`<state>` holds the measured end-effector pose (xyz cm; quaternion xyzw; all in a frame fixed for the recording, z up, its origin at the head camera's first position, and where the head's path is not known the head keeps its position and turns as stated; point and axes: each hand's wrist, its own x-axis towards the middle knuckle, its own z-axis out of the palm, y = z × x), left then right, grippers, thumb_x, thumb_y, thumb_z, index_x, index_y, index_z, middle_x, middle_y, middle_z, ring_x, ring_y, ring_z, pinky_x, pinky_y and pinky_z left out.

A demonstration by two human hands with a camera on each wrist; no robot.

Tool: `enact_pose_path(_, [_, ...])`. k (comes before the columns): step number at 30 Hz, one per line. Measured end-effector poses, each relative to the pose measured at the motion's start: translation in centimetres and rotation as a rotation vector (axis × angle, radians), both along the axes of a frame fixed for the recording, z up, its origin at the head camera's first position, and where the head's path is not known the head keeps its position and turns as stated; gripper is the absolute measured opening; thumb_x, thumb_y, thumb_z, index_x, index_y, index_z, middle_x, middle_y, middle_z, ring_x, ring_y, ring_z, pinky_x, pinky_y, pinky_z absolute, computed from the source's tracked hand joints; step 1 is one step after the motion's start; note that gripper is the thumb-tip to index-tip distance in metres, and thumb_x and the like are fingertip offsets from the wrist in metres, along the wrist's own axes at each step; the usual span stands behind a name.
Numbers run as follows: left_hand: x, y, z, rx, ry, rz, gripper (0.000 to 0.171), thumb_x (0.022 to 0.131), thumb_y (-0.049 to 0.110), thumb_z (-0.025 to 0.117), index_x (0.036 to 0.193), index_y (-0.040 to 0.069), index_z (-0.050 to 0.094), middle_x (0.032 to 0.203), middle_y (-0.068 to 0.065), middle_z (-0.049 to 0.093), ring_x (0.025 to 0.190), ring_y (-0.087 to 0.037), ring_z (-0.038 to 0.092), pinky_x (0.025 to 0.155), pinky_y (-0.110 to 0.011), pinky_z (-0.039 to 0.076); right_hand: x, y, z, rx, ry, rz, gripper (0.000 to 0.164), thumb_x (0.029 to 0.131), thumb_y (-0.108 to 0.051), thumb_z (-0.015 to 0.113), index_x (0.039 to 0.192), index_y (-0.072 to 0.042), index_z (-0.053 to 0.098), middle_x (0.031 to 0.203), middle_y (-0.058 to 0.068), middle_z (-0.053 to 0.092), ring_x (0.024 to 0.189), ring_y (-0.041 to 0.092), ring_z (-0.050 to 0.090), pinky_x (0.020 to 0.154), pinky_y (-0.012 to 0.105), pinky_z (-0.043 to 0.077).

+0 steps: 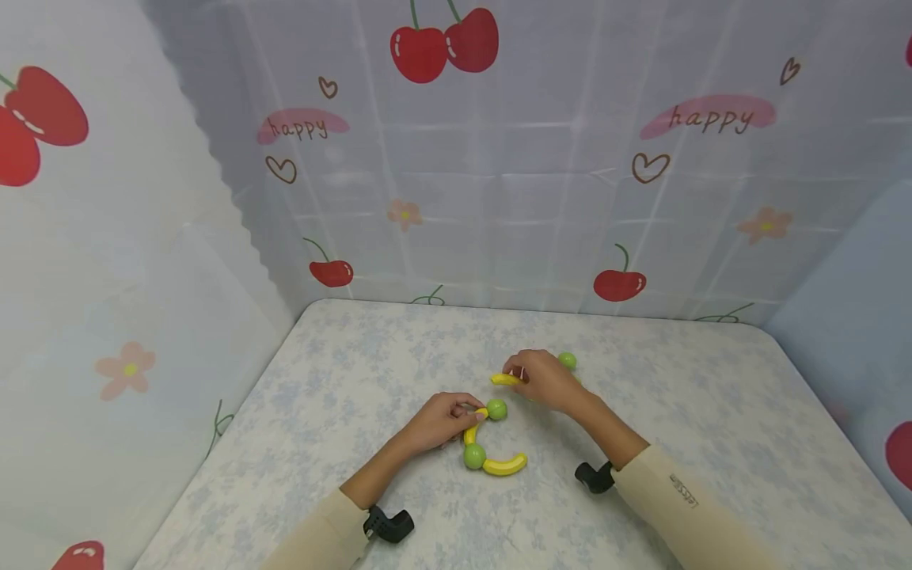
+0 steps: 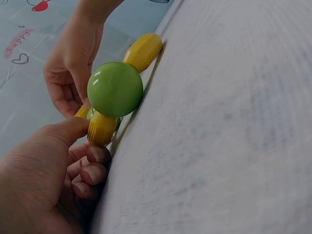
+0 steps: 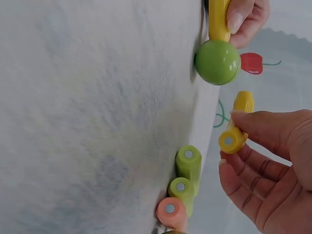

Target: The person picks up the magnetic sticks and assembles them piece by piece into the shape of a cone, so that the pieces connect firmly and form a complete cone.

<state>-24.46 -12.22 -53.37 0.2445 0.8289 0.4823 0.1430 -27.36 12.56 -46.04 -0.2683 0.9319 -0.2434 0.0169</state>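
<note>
On the table, two green balls and two curved yellow magnetic rods form an open C-shaped chain. My left hand (image 1: 442,419) pinches the chain's yellow rod (image 2: 101,130) between thumb and fingers. The near green ball (image 1: 473,456) joins that rod to the other yellow rod (image 1: 505,465). At the far end sits another green ball (image 1: 496,409). My right hand (image 1: 547,381) holds a separate curved yellow rod (image 3: 238,114) between thumb and fingertips, a silver disc showing at its end. This rod is apart from the far green ball (image 3: 218,62).
A green ball (image 1: 567,360) lies beyond my right hand. In the right wrist view, green rods (image 3: 190,168) and an orange rod (image 3: 171,213) with silver end discs lie on the table (image 3: 97,122). A cherry-print sheet (image 1: 484,174) hangs behind the table.
</note>
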Motion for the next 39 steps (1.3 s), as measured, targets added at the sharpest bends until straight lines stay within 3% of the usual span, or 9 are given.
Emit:
enact_pose_path(7, [0.0,0.0,0.0,-0.001,0.017,0.005,0.027,0.101,0.037,0.064,0.12,0.019,0.071,0.052,0.002,0.054,0.037,-0.01,0.039,0.037,-0.026,0.038,2.5,1.1,-0.3,-0.012,0.03,-0.041,0.019,0.083,-0.003,0.083,0.1,-0.009,0.076,0.079,-0.005,0.065,0.071,0.009,0.056,0.065,0.028,0.05])
enact_pose_path(12, [0.1,0.0,-0.2,0.002,0.013,0.01,0.027,0.101,0.037,0.064,0.12,0.019,0.071,0.052,0.003,0.053,0.037,-0.009,0.04,0.037,-0.026,0.039,3.8,1.4,-0.5,-0.012,-0.013,-0.099,0.018,0.083,-0.004,0.083,0.098,-0.009,0.076,0.078,-0.007,0.063,0.07,0.008,0.055,0.063,0.028,0.051])
enact_pose_path(23, [0.2,0.1,0.1,-0.008,0.01,0.027,0.025,0.102,0.036,0.064,0.119,0.02,0.071,0.053,0.002,0.054,0.036,-0.009,0.04,0.037,-0.026,0.038,4.5,0.9,-1.4,-0.048,-0.041,-0.121,0.019,0.08,0.002,0.083,0.094,-0.008,0.075,0.077,-0.003,0.062,0.069,0.01,0.054,0.063,0.03,0.05])
enact_pose_path(28, [0.3,0.4,0.1,-0.001,0.015,0.021,0.022,0.101,0.039,0.064,0.111,0.021,0.072,0.051,0.002,0.052,0.036,-0.01,0.038,0.036,-0.027,0.037,4.6,1.1,-1.8,-0.04,-0.047,-0.136,0.02,0.08,-0.001,0.084,0.096,-0.01,0.076,0.079,-0.005,0.062,0.07,0.009,0.055,0.063,0.03,0.05])
enact_pose_path(35, [0.2,0.5,1.4,-0.044,0.018,0.035,0.022,0.101,0.039,0.064,0.105,0.02,0.074,0.053,-0.001,0.056,0.038,-0.011,0.043,0.036,-0.027,0.04,5.1,1.8,-1.1,-0.034,-0.072,-0.146,0.02,0.083,-0.006,0.083,0.101,-0.01,0.076,0.088,-0.002,0.068,0.076,0.011,0.059,0.064,0.03,0.051])
enact_pose_path(39, [-0.4,0.5,2.6,-0.122,0.108,0.094,0.021,0.1,0.039,0.065,0.104,0.021,0.075,0.065,0.001,0.062,0.048,-0.011,0.051,0.044,-0.028,0.044,6.2,2.5,0.0,-0.013,-0.048,-0.151,0.019,0.085,-0.01,0.082,0.104,-0.011,0.077,0.092,-0.002,0.069,0.079,0.012,0.06,0.064,0.03,0.05])
